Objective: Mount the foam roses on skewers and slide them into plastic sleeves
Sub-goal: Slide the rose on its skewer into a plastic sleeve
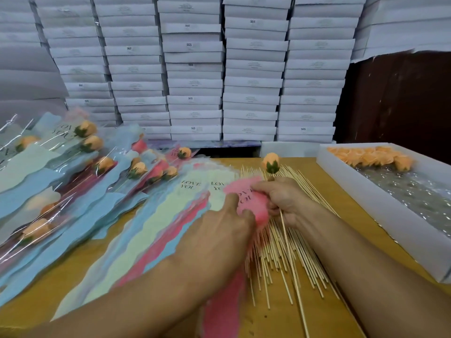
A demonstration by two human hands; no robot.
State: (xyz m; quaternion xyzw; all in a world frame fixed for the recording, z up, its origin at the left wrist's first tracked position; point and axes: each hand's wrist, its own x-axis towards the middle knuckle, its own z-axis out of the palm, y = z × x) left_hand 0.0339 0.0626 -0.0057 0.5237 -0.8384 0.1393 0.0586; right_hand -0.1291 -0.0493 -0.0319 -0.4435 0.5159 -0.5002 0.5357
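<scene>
My right hand (283, 201) grips a wooden skewer (290, 259) with an orange foam rose (271, 162) mounted on its upper end. The same hand's fingertips also touch the top of a pink plastic sleeve (253, 206) printed "LOVE YOU". My left hand (227, 220) pinches that pink sleeve by its upper edge, just left of the right hand. The sleeve's lower part trails blurred toward me between my forearms. A fan of empty sleeves (170, 228) in green, blue and pink lies left of it. Loose skewers (275, 250) are spread under my right hand.
Finished sleeved roses (73, 172) are piled at the left of the wooden table (361, 208). A white tray (366, 189) at the right holds loose orange roses (373, 156). Stacks of white boxes (195, 69) fill the wall behind.
</scene>
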